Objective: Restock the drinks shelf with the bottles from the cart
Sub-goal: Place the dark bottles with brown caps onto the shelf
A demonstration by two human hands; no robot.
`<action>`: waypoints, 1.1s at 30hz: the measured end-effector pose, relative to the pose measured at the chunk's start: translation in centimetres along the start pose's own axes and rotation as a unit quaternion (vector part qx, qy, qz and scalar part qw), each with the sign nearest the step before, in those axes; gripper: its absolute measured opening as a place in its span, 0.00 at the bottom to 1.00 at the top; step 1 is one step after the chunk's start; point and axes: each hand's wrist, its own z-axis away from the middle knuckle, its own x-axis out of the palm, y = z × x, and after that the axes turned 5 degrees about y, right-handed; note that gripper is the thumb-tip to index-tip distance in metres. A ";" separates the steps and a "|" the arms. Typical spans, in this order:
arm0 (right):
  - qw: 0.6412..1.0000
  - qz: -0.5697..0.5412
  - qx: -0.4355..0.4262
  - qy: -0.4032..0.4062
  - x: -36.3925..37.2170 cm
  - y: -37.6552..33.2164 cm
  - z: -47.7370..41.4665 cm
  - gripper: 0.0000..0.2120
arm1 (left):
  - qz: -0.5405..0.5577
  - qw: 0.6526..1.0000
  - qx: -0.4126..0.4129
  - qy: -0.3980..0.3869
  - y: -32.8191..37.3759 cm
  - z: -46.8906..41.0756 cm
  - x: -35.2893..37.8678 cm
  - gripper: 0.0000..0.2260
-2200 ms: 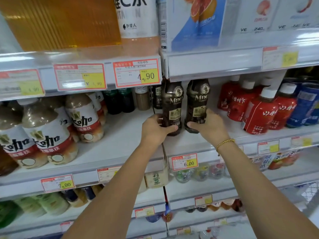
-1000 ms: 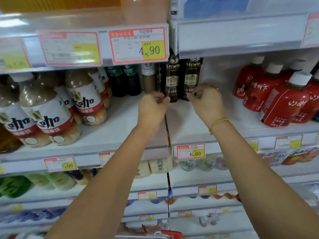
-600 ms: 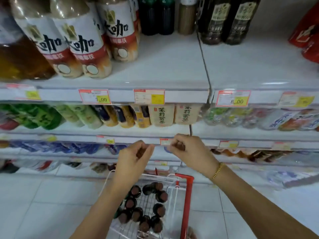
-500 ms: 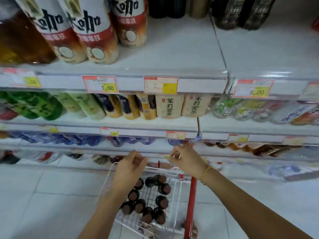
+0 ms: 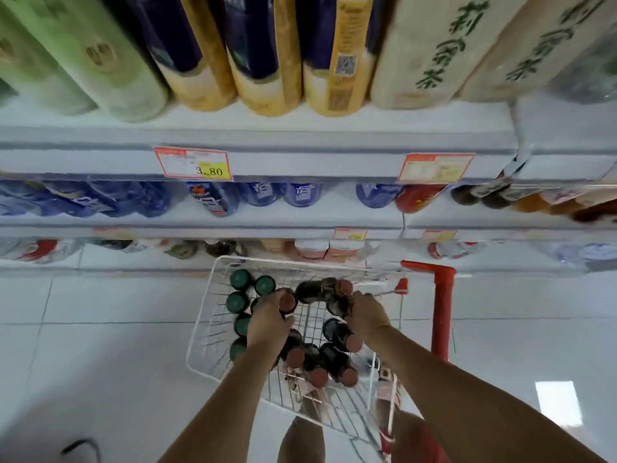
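Head view: I'm grabbing bottles from the cart (image 5: pixel 200 332).
Left hand (image 5: pixel 268 324) grips one bottle (image 5: pixel 287 302), right hand (image 5: pixel 365 315) wraps another (image 5: pixel 320 290); lift straight up.

One price tag (image 5: pixel 193 163) on the shelf edge (image 5: pixel 300 162) reads ".80" — the other labels blur.

Person, head view: two bare forearms, no sleeves in view. Left hand (image 5: pixel 267 324) unadorned. Right hand (image 5: pixel 365 317) with thin chain bracelet (image 5: pixel 380 328) at wrist. Bare knee (image 5: pixel 302 439) visible below, between forearms.
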 end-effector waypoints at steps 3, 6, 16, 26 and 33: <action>0.999 0.018 0.029 0.006 1.8 0.3 -1.4 0.18 | -0.051 0.998 0.021 -0.020 -0.3 -1.9 1.5 0.23; 0.997 0.069 0.014 0.032 2.7 0.6 -2.6 0.18 | -0.091 0.995 0.017 -0.036 -0.6 -3.2 2.5 0.21; 0.998 0.045 0.021 0.025 0.8 -1.2 -0.6 0.32 | -0.146 0.987 0.054 -0.044 0.8 -3.4 1.3 0.21; 0.988 0.002 -0.098 0.118 -10.8 -0.8 11.4 0.24 | -0.003 0.985 0.141 0.104 7.2 5.1 -8.6 0.23; 0.926 -0.073 -0.221 0.296 -21.7 -2.1 21.1 0.19 | 0.148 0.925 0.268 0.223 15.1 13.2 -20.3 0.14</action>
